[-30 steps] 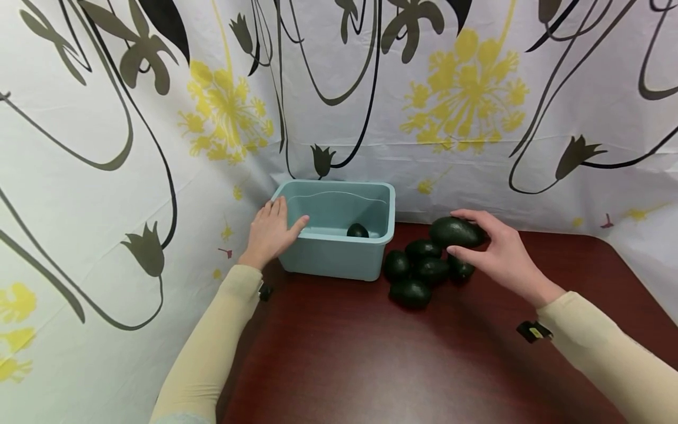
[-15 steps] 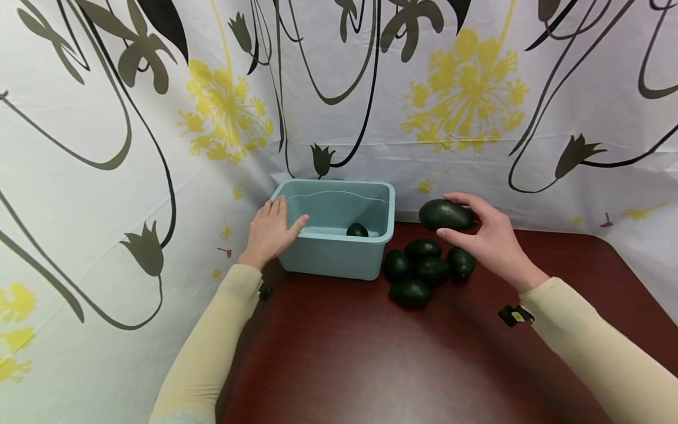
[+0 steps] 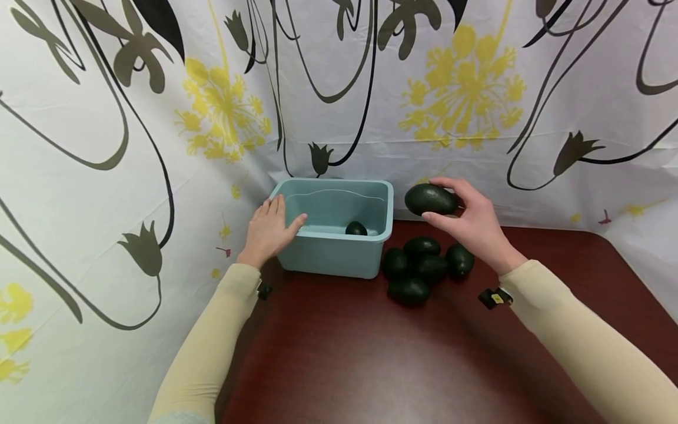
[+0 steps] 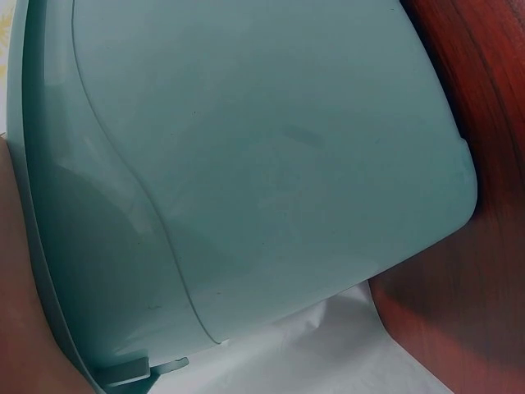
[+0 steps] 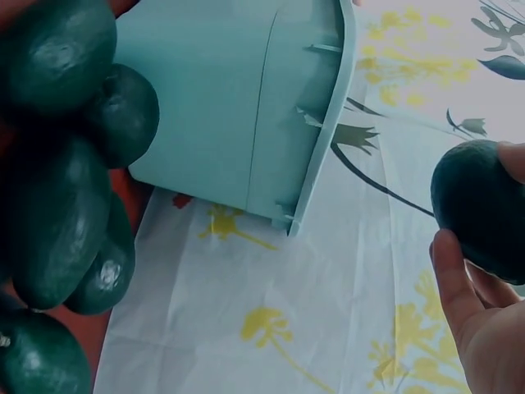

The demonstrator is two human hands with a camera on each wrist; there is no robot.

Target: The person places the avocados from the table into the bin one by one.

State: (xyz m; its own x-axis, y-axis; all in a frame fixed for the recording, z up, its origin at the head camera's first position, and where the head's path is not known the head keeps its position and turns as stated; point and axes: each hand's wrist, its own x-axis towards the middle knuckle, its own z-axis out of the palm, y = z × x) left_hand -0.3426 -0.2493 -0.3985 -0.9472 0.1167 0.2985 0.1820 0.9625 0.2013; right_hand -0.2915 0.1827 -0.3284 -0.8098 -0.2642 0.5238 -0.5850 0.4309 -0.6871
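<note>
My right hand (image 3: 474,219) holds a dark green avocado (image 3: 430,199) between thumb and fingers, raised above the pile and just right of the bin. In the right wrist view the same avocado (image 5: 477,209) shows at the right edge, with fingertips against it. My left hand (image 3: 268,229) rests on the near left rim of the light blue plastic bin (image 3: 331,257), fingers straight and thumb spread along the edge. Inside the bin lies one avocado (image 3: 356,228), partly hidden by the front wall. The left wrist view is mostly filled by the bin's outer wall (image 4: 271,164).
Several avocados (image 3: 410,292) sit bunched on the dark red-brown table (image 3: 371,359), right beside the bin. One avocado (image 3: 459,261) is at the pile's right side. A white patterned cloth (image 3: 466,171) hangs behind the bin and along the left side.
My right hand has lifted the avocado off the pile and carried it up and left toward the bin. My left hand has stayed on the rim.
</note>
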